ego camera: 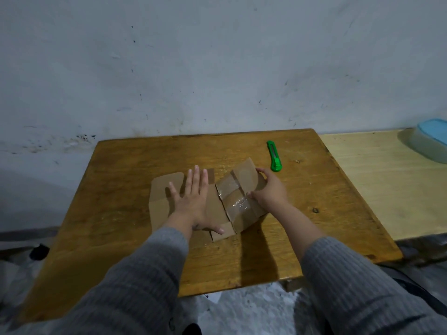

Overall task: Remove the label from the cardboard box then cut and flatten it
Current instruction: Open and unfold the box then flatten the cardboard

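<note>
A brown cardboard box lies opened out on the wooden table. Its left part is flat. Its right part still stands up in a fold and carries strips of clear tape. My left hand rests palm down on the flat left part, fingers spread. My right hand grips the raised right flap at its edge, thumb on the near side. A green utility knife lies on the table just behind my right hand, apart from it.
A wall rises right behind the table. A lighter wooden surface adjoins the table on the right, with a blue-lidded plastic container at its far right. White floor shows below the table's front edge.
</note>
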Tool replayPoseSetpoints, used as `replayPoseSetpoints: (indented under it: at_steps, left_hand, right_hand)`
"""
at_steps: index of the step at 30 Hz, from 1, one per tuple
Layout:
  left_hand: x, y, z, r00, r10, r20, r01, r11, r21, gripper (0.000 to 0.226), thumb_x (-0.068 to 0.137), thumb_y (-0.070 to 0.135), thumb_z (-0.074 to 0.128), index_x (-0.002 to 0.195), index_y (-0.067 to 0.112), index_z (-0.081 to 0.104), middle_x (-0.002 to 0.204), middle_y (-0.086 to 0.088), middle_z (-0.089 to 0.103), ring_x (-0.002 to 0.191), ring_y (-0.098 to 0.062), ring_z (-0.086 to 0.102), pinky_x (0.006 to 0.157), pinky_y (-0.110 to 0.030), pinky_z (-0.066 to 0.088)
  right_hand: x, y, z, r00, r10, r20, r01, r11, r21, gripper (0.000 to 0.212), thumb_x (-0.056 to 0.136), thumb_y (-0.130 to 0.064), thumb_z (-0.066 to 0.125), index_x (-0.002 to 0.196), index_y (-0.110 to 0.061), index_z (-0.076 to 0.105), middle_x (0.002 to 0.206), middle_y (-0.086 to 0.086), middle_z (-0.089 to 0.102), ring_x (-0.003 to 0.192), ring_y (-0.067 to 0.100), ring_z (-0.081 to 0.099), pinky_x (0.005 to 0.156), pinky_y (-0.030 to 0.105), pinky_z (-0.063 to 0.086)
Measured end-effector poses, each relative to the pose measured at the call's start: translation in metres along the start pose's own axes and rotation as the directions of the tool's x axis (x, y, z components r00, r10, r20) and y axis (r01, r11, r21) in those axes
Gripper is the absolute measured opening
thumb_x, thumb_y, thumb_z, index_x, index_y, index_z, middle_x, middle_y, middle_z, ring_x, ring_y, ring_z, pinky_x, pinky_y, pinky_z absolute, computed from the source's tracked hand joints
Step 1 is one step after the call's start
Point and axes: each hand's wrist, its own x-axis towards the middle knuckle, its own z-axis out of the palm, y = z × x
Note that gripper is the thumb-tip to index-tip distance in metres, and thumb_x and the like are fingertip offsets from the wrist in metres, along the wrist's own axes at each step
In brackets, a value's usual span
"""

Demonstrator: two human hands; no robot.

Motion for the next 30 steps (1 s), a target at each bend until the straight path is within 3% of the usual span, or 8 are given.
replayPoseSetpoints:
  at_steps: [6, 10, 13, 16, 19, 22, 26, 30]
  left_hand:
    - [0.015, 0.001, -0.010, 1.000, 0.003, 0.015, -0.003, 1.000, -0.011, 0.160, 0.048, 0.073, 0.078, 0.136, 0.020, -0.045, 0.152, -0.009, -0.039, 0.141, -0.027, -0.031, 0.111, -0.066, -0.011]
    - [0.020, 0.011, -0.015, 0.998, 0.066, 0.021, -0.067, 0.993, 0.100, 0.141, 0.062, 0.074, 0.070, 0.150, 0.013, -0.023, 0.161, -0.011, -0.014, 0.147, -0.027, -0.018, 0.114, -0.062, -0.009]
    - [0.025, 0.018, -0.008, 0.986, 0.068, 0.149, -0.072, 0.997, 0.019, 0.116, 0.077, 0.071, 0.058, 0.154, 0.016, -0.009, 0.161, -0.004, -0.019, 0.146, -0.023, -0.022, 0.113, -0.065, -0.005]
    - [0.030, 0.021, -0.003, 0.970, 0.043, 0.241, -0.046, 0.999, 0.010, 0.105, 0.086, 0.068, 0.048, 0.152, 0.017, -0.015, 0.158, 0.001, -0.027, 0.146, -0.020, -0.023, 0.111, -0.068, -0.003]
    - [0.033, 0.023, -0.003, 0.957, 0.033, 0.287, -0.035, 0.999, 0.003, 0.100, 0.089, 0.063, 0.047, 0.151, 0.019, -0.018, 0.156, 0.003, -0.030, 0.145, -0.020, -0.026, 0.110, -0.070, -0.004]
    - [0.033, 0.020, 0.001, 0.956, 0.033, 0.291, -0.041, 0.999, 0.021, 0.099, 0.090, 0.064, 0.044, 0.151, 0.021, -0.020, 0.155, 0.005, -0.033, 0.144, -0.019, -0.028, 0.108, -0.073, -0.004]
    - [0.032, 0.017, 0.007, 0.968, 0.038, 0.250, -0.058, 0.996, 0.072, 0.095, 0.089, 0.069, 0.037, 0.151, 0.024, -0.019, 0.155, 0.007, -0.033, 0.145, -0.017, -0.026, 0.107, -0.073, -0.006]
    - [0.032, 0.017, 0.009, 0.976, 0.040, 0.213, -0.056, 0.996, 0.071, 0.092, 0.092, 0.064, 0.039, 0.152, 0.023, -0.018, 0.157, 0.007, -0.030, 0.146, -0.016, -0.022, 0.108, -0.072, -0.004]
  right_hand:
    - [0.003, -0.014, 0.003, 0.998, -0.035, -0.055, 0.030, 0.996, -0.089, 0.071, 0.075, -0.019, 0.077, 0.133, -0.038, 0.042, 0.125, 0.004, 0.058, 0.110, 0.027, 0.058, 0.076, 0.040, 0.058]
    - [0.008, -0.023, -0.003, 0.994, -0.081, -0.073, 0.064, 0.976, -0.208, 0.064, 0.078, -0.022, 0.072, 0.135, -0.032, 0.045, 0.123, 0.005, 0.061, 0.111, 0.027, 0.060, 0.081, 0.040, 0.055]
    - [0.010, -0.034, -0.004, 0.991, -0.120, -0.063, 0.099, 0.959, -0.265, 0.064, 0.078, -0.023, 0.071, 0.134, -0.037, 0.044, 0.120, 0.003, 0.063, 0.108, 0.028, 0.061, 0.077, 0.040, 0.055]
    - [0.011, -0.038, -0.003, 0.986, -0.165, -0.007, 0.155, 0.936, -0.315, 0.067, 0.080, -0.025, 0.068, 0.138, -0.040, 0.038, 0.122, 0.006, 0.063, 0.107, 0.029, 0.062, 0.075, 0.040, 0.056]
    - [0.011, -0.038, 0.000, 0.980, -0.185, 0.066, 0.196, 0.898, -0.393, 0.079, 0.085, -0.026, 0.065, 0.147, -0.043, 0.019, 0.126, 0.010, 0.061, 0.108, 0.030, 0.062, 0.080, 0.041, 0.055]
    - [0.011, -0.038, 0.002, 0.969, -0.186, 0.162, 0.237, 0.883, -0.405, 0.086, 0.090, -0.025, 0.059, 0.147, -0.046, -0.001, 0.128, 0.016, 0.058, 0.107, 0.033, 0.062, 0.081, 0.042, 0.053]
    - [0.014, -0.042, -0.003, 0.965, -0.168, 0.200, 0.228, 0.915, -0.332, 0.085, 0.091, -0.019, 0.057, 0.148, -0.045, 0.000, 0.134, 0.018, 0.054, 0.111, 0.034, 0.060, 0.087, 0.043, 0.054]
    - [0.002, -0.048, 0.005, 0.966, -0.200, 0.162, 0.250, 0.879, -0.406, 0.084, 0.092, -0.018, 0.054, 0.147, -0.047, -0.002, 0.121, 0.017, 0.062, 0.097, 0.032, 0.064, 0.072, 0.040, 0.056]
